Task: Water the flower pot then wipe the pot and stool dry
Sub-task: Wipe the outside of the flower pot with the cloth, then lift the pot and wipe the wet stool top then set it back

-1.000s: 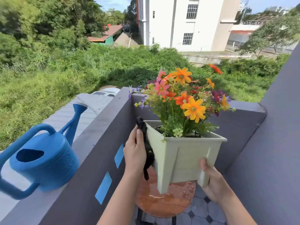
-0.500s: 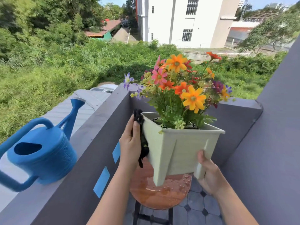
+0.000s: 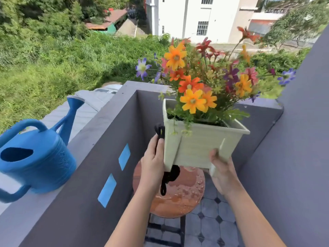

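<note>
Square pale-green plastic flower pot of mixed artificial-looking flowers: held tilted in the air above the round reddish-brown stool, whose seat was wet. Left hand pressed a black cloth against the pot's side; right hand closed around a corner leg. Blue plastic watering can: on the grey ledge.
</note>
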Tool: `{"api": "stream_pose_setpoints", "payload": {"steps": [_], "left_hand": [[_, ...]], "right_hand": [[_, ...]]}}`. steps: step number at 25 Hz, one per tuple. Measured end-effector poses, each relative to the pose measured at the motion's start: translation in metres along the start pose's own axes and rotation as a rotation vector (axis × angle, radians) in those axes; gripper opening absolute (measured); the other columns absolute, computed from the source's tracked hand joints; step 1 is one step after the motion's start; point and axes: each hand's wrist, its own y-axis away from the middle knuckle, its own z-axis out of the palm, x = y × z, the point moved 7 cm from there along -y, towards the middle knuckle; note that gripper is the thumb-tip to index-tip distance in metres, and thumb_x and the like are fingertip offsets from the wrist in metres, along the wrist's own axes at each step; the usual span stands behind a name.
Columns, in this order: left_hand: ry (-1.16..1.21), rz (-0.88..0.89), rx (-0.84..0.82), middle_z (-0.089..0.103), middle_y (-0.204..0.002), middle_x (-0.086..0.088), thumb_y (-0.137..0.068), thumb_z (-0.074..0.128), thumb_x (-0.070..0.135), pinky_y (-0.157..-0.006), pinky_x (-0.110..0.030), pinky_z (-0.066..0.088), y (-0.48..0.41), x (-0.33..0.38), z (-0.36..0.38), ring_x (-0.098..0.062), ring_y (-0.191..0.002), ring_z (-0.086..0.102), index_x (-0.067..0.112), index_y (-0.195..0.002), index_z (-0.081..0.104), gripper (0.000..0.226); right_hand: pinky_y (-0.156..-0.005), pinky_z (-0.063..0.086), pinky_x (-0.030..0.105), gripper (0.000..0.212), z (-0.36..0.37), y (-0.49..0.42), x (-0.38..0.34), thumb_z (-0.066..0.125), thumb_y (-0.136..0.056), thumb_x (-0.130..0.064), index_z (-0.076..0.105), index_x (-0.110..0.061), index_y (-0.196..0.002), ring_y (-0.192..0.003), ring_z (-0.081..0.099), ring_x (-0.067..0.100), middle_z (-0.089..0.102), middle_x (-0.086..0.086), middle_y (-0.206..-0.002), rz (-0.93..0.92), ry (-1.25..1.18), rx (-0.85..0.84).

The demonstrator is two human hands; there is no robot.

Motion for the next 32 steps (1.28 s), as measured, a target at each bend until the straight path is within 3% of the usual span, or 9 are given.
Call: {"api": "stream_pose_setpoints", "payload": {"steps": [3, 9, 13, 18, 20, 22, 25, 28, 32], "left_hand": [[-0.027, -0.118, -0.072, 0.06, -0.079, 0.0, -0.096, 0.043, 0.037, -0.068, -0.036, 0.039, -0.005, -0.022, 0.013, -0.02, -0.078, 0.052, 0.018, -0.086, 0.061, 0.028], [0.14, -0.502, -0.16, 0.074, -0.101, -0.013, -0.09, 0.06, 0.032, -0.084, -0.041, 0.054, 0.004, -0.086, 0.028, -0.028, -0.095, 0.07, 0.009, -0.104, 0.068, 0.028], [0.134, -0.53, -0.223, 0.072, -0.097, -0.017, -0.06, 0.079, 0.008, -0.068, -0.035, 0.056, 0.006, -0.107, 0.026, -0.029, -0.081, 0.07, 0.003, -0.11, 0.06, 0.054], [-0.645, -0.102, -0.153, 0.066, -0.087, -0.006, -0.069, 0.058, 0.005, -0.066, -0.032, 0.05, -0.019, -0.088, 0.012, -0.027, -0.077, 0.065, 0.02, -0.101, 0.053, 0.036], [-0.966, 0.075, -0.222, 0.065, -0.11, -0.011, -0.081, 0.057, 0.001, -0.078, -0.031, 0.046, -0.01, -0.1, 0.03, -0.033, -0.1, 0.064, 0.019, -0.113, 0.051, 0.037], [-1.173, -0.03, -0.471, 0.041, -0.146, -0.014, -0.09, 0.058, 0.015, -0.1, -0.033, 0.035, 0.012, -0.147, 0.05, -0.035, -0.136, 0.035, 0.015, -0.114, 0.048, 0.027], [-1.337, -0.082, -0.585, 0.03, -0.155, -0.005, -0.095, 0.043, 0.047, -0.106, -0.046, 0.034, 0.037, -0.184, 0.052, -0.029, -0.144, 0.022, 0.017, -0.113, 0.052, 0.036], [-1.285, 0.421, -0.501, 0.068, -0.118, 0.001, -0.093, 0.039, 0.043, -0.088, -0.037, 0.044, 0.025, -0.151, 0.052, -0.024, -0.114, 0.062, 0.02, -0.085, 0.065, 0.036], [-1.254, 0.768, -0.972, 0.055, -0.138, 0.008, -0.084, 0.051, 0.028, -0.106, -0.033, 0.032, 0.01, -0.157, 0.05, -0.016, -0.133, 0.045, 0.027, -0.109, 0.065, 0.029]], "right_hand": [[-0.104, 0.04, 0.053, 0.074, -0.01, -0.006, -0.001, 0.08, -0.053, -0.062, 0.058, -0.027, -0.114, -0.115, 0.059, 0.017, 0.068, -0.008, -0.112, -0.056, 0.055, 0.041], [-0.096, 0.043, 0.032, 0.074, -0.027, -0.024, 0.021, 0.078, -0.054, -0.063, 0.054, -0.028, -0.115, -0.11, 0.061, 0.004, 0.069, -0.017, -0.108, -0.044, 0.023, 0.115], [-0.097, 0.042, 0.031, 0.046, -0.05, -0.042, 0.023, 0.072, -0.069, -0.049, 0.053, -0.036, -0.109, -0.099, 0.062, -0.007, 0.069, -0.026, -0.096, -0.059, 0.063, 0.158], [-0.093, 0.043, 0.026, 0.051, -0.072, -0.059, 0.021, 0.072, -0.068, -0.051, 0.052, -0.035, -0.112, -0.102, 0.061, -0.004, 0.066, -0.02, -0.104, -0.063, 0.099, 0.142], [-0.088, 0.046, 0.019, 0.047, -0.078, -0.066, 0.019, 0.07, -0.071, -0.047, 0.051, -0.033, -0.112, -0.101, 0.061, -0.005, 0.063, -0.015, -0.107, -0.089, 0.143, 0.138], [-0.079, 0.046, 0.009, 0.031, -0.079, -0.072, 0.017, 0.067, -0.081, -0.035, 0.05, -0.032, -0.107, -0.091, 0.06, -0.012, 0.06, -0.012, -0.105, -0.096, 0.147, 0.136], [-0.074, 0.045, 0.005, 0.022, -0.083, -0.082, 0.019, 0.059, -0.089, -0.023, 0.048, -0.031, -0.106, -0.086, 0.06, -0.016, 0.058, -0.011, -0.104, -0.103, 0.143, 0.139], [-0.083, 0.049, 0.016, 0.032, -0.084, -0.092, 0.019, 0.061, -0.079, -0.034, 0.05, -0.031, -0.109, -0.097, 0.061, -0.008, 0.062, -0.013, -0.106, -0.103, 0.131, 0.104], [-0.1, 0.047, 0.041, 0.051, -0.08, -0.102, 0.024, 0.072, -0.069, -0.053, 0.052, -0.033, -0.112, -0.11, 0.062, 0.007, 0.066, -0.014, -0.11, -0.078, 0.144, 0.088]]}}
